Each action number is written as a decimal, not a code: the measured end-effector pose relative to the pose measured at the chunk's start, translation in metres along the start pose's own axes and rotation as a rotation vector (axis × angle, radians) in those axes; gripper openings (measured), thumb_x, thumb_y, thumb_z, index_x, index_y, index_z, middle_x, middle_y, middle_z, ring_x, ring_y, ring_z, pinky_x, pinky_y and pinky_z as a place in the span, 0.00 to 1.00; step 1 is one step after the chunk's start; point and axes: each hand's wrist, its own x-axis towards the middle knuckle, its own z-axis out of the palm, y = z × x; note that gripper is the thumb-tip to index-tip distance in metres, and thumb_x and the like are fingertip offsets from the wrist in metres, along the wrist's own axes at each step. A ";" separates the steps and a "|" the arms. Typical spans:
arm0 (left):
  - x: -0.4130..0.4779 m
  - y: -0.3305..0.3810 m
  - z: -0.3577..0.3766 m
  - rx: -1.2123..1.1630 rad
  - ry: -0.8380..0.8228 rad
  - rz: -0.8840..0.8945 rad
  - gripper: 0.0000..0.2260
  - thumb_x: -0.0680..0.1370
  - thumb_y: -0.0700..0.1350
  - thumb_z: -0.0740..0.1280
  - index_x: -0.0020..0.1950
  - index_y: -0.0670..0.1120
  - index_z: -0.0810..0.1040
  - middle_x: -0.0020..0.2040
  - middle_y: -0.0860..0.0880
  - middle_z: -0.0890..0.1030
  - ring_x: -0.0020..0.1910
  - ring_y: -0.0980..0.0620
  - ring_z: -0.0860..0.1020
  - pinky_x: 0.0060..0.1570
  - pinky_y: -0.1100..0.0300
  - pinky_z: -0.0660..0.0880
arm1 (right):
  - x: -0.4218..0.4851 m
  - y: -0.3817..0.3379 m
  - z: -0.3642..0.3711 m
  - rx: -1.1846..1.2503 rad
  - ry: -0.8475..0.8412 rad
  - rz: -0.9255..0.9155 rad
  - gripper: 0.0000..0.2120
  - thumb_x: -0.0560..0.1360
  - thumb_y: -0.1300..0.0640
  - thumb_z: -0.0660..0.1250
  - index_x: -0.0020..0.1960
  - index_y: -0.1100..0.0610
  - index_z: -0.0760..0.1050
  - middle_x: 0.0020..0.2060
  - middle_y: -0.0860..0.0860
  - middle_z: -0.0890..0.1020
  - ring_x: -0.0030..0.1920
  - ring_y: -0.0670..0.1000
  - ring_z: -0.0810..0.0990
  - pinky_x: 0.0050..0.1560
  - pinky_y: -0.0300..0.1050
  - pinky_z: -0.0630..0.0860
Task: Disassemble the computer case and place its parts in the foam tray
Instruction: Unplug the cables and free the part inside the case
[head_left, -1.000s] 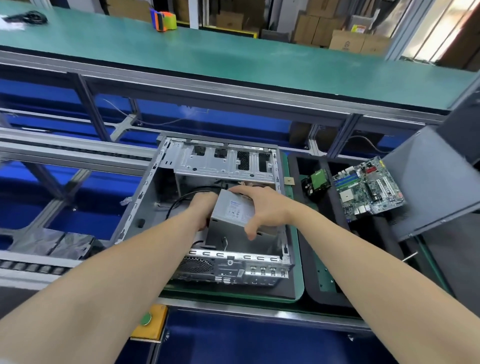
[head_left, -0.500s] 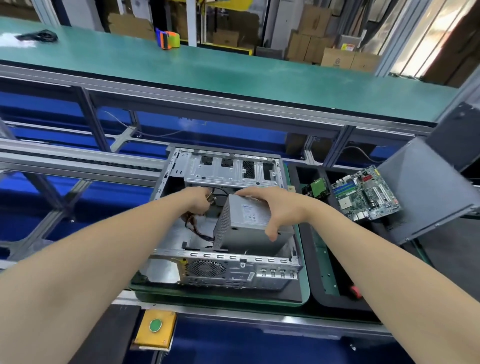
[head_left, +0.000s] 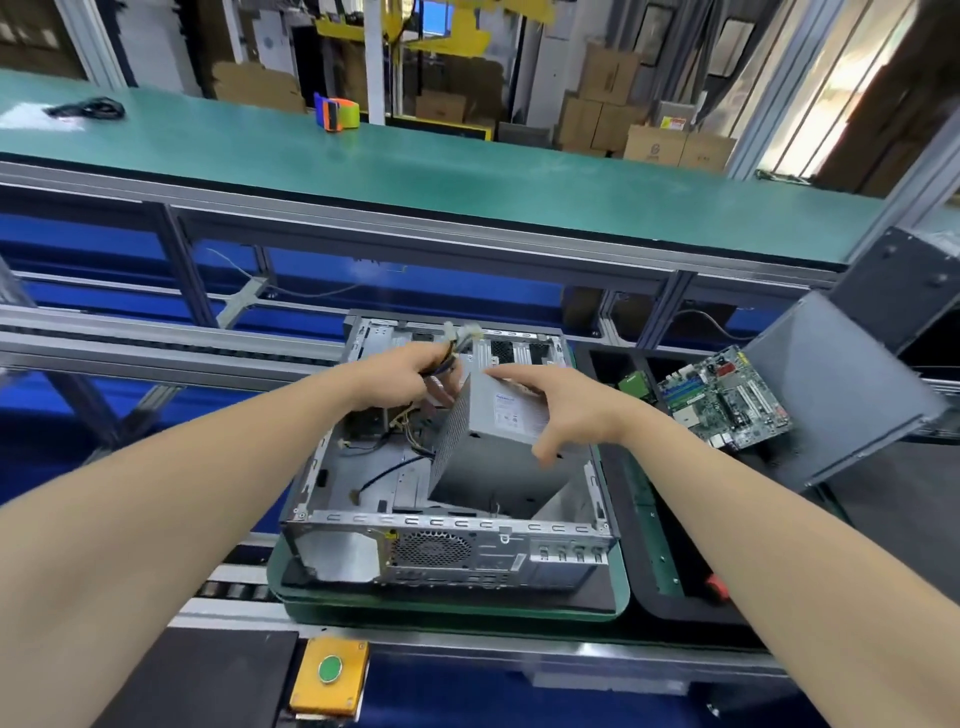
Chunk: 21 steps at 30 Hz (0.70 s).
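The open grey computer case lies on a green pallet. A grey power supply is tilted up out of the case, its labelled face toward me. My right hand grips its top right edge, thumb on the near side. My left hand is closed on the supply's cable bundle, whose white plugs stick up above my fingers. The black foam tray sits right of the case and holds a green motherboard and a small green board.
A grey side panel leans at the tray's right edge. A long green workbench runs behind, with a tape roll on it. A yellow box with a green button sits on the near rail. Loose wires lie on the case floor.
The power supply has risen and tilted further out of the case. My left hand has lifted the cable bundle up above the case. My view has moved back.
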 end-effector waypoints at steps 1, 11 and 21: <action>-0.003 0.004 -0.004 -0.123 -0.009 0.003 0.19 0.72 0.28 0.60 0.57 0.45 0.76 0.53 0.47 0.83 0.54 0.49 0.85 0.61 0.43 0.79 | -0.002 0.001 -0.001 0.020 0.031 0.014 0.55 0.56 0.56 0.77 0.80 0.39 0.64 0.72 0.34 0.69 0.68 0.36 0.70 0.59 0.35 0.72; 0.015 0.056 -0.026 -0.136 0.227 0.202 0.13 0.74 0.55 0.76 0.56 0.57 0.79 0.48 0.48 0.81 0.46 0.52 0.80 0.53 0.53 0.74 | -0.021 0.001 -0.011 0.331 0.403 0.049 0.49 0.52 0.62 0.76 0.72 0.42 0.73 0.60 0.35 0.83 0.60 0.39 0.81 0.53 0.38 0.79; 0.071 0.151 0.024 -0.045 0.347 0.407 0.06 0.81 0.51 0.69 0.47 0.53 0.74 0.56 0.44 0.70 0.60 0.39 0.74 0.44 0.66 0.73 | -0.063 0.026 -0.045 0.528 0.866 0.167 0.43 0.48 0.61 0.77 0.57 0.26 0.78 0.56 0.40 0.85 0.59 0.52 0.84 0.53 0.59 0.86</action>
